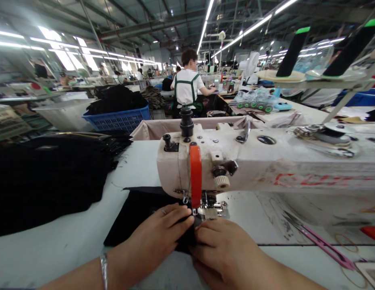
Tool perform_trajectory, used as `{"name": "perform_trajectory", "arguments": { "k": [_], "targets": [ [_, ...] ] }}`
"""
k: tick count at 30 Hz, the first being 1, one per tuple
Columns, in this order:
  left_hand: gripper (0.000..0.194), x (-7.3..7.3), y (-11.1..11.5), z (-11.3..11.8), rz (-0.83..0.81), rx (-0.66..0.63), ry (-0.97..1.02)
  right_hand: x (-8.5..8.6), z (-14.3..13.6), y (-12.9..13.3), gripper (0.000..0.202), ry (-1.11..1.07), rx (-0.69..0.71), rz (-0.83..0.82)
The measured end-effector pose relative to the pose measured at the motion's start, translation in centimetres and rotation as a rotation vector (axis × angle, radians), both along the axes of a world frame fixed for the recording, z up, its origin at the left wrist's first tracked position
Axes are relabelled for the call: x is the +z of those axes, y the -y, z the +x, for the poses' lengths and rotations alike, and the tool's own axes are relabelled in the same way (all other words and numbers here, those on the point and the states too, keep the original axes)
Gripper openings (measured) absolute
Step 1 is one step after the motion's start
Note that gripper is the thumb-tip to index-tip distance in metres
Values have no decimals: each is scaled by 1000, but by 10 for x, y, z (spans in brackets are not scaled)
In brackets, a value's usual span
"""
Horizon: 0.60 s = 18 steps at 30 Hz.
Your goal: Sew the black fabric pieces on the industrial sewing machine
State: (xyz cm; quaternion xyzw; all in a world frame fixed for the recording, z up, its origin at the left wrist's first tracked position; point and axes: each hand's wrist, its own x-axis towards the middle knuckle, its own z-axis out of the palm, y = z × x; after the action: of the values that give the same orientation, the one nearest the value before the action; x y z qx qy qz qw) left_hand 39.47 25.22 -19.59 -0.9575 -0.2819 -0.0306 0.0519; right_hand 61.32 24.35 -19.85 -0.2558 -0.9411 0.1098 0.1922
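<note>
A black fabric piece (129, 215) lies on the white table under the needle area of a white sewing machine (250, 161) with an orange guard (195, 175). My left hand (157, 233), with a ring and a bracelet, presses flat on the fabric, its fingertips just left of the presser foot. Close in front of the foot, my right hand (223, 249) has its fingers bent and pressed together at the fabric's right edge. The fingertips of my right hand are partly hidden.
Pink-handled scissors (323, 245) lie at the right. A big stack of black fabric (48, 177) covers the left side. Behind stand a blue basket (121, 119) of dark cloth and a pink cloth-lined bin (151, 129). A person (187, 86) works farther back.
</note>
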Motion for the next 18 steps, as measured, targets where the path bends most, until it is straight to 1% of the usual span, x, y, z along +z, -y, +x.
{"name": "perform_trajectory", "arguments": {
  "k": [5,7,10,12,16,18],
  "targets": [
    [41,4,-16,0,-4,-4,57,-2,-1,1,17,-29,-26,23],
    [35,2,-18,-1,9,-10,106,-2,-1,1,18,-23,-34,4],
    [24,-5,-14,-5,32,-30,240,2,-2,1,19,4,-55,-26],
    [23,-8,-10,-8,21,-50,285,6,-1,1,20,29,-59,-50],
    [28,-9,-7,-9,-42,-124,312,11,8,-2,17,8,26,-100],
    [29,-7,-8,-7,-56,-126,341,12,16,-5,16,-31,63,-131]
  ]
}}
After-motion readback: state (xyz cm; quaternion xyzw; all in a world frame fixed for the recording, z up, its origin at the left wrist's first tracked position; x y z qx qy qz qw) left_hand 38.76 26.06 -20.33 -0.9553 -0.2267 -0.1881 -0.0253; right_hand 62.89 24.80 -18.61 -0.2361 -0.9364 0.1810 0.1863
